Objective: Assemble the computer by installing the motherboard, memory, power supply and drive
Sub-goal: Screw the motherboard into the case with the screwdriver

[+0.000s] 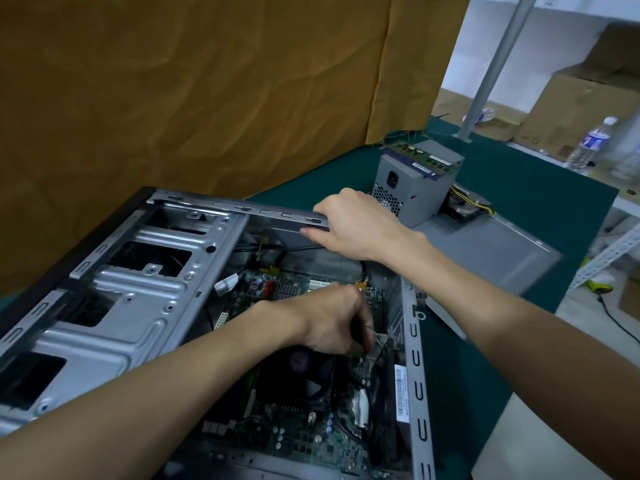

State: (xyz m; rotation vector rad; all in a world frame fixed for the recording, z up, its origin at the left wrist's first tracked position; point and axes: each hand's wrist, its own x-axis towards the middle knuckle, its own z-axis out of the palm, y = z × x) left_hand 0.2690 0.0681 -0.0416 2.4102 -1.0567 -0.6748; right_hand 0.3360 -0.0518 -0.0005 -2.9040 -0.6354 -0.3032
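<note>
A wrinkled mustard-brown cloth (194, 84) is hanging across the back, filling most of the view. A dark green surface (540, 181) is stretching out to the right. A grey metal post (498, 64) is rising beside white shelving (588, 8), with cardboard boxes (575, 102) and a water bottle (588, 143) sitting in bright light.

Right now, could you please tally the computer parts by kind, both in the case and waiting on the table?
Motherboard, in the case: 1
Power supply, on the table: 1
Memory stick, on the power supply: 1
Drive, behind it: 1
Total: 4
</note>
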